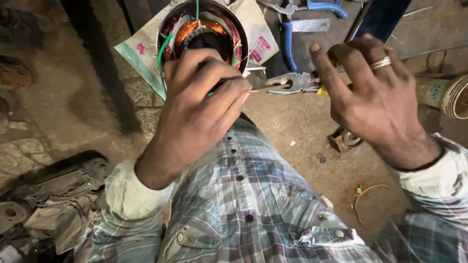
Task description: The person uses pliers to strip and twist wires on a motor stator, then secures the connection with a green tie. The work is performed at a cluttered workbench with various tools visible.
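A round motor stator (pixel 204 29) with copper windings lies on printed paper (pixel 141 48) on the ground ahead of me. A green wire (pixel 162 53) runs from it under my left hand (pixel 197 107), whose fingers pinch the wire's bare end (pixel 253 90). My right hand (pixel 375 97), with a ring on one finger, grips a pair of pliers (pixel 292 83) with yellow handles. The plier jaws point left and meet the wire end at my left fingertips.
Blue-handled pliers (pixel 287 41) and a small saw blade (pixel 309 24) lie behind the hands. A roll of tape (pixel 448 95) sits at the right edge. Metal scrap (pixel 44 204) is piled at lower left. Small parts (pixel 343 139) and a wire loop (pixel 365 195) lie on the dirt.
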A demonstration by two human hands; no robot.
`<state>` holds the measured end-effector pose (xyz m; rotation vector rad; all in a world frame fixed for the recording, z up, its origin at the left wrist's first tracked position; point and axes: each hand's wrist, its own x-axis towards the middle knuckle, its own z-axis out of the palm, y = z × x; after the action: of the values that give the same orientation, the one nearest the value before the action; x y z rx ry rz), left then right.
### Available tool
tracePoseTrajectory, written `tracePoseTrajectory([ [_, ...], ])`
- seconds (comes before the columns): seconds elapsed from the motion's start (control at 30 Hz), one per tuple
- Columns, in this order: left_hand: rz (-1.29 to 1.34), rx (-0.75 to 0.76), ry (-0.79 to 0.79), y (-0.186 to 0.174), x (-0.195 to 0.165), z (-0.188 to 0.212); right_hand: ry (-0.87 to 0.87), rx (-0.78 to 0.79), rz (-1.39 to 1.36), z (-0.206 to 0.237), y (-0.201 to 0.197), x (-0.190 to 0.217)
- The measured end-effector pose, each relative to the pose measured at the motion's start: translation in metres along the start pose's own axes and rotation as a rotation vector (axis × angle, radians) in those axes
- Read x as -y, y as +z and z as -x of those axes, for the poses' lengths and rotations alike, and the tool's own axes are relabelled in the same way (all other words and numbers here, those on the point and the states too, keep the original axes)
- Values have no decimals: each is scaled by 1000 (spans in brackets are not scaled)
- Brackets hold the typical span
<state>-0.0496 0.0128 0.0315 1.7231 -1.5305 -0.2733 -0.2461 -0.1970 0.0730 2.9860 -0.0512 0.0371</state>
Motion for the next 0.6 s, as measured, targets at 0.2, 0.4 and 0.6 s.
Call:
tracePoseTrajectory([
  [0.2, -54, -8, -40, 5, -1, -2, -87, -91, 290, -3, -5, -3],
  [0.4, -44, -10, -49, 8, 3, 2, -179, -152, 354, -15, -6, -4],
  [0.6, -84, -104, 40, 20, 7, 2, -168, 96, 117, -11, -14, -10],
])
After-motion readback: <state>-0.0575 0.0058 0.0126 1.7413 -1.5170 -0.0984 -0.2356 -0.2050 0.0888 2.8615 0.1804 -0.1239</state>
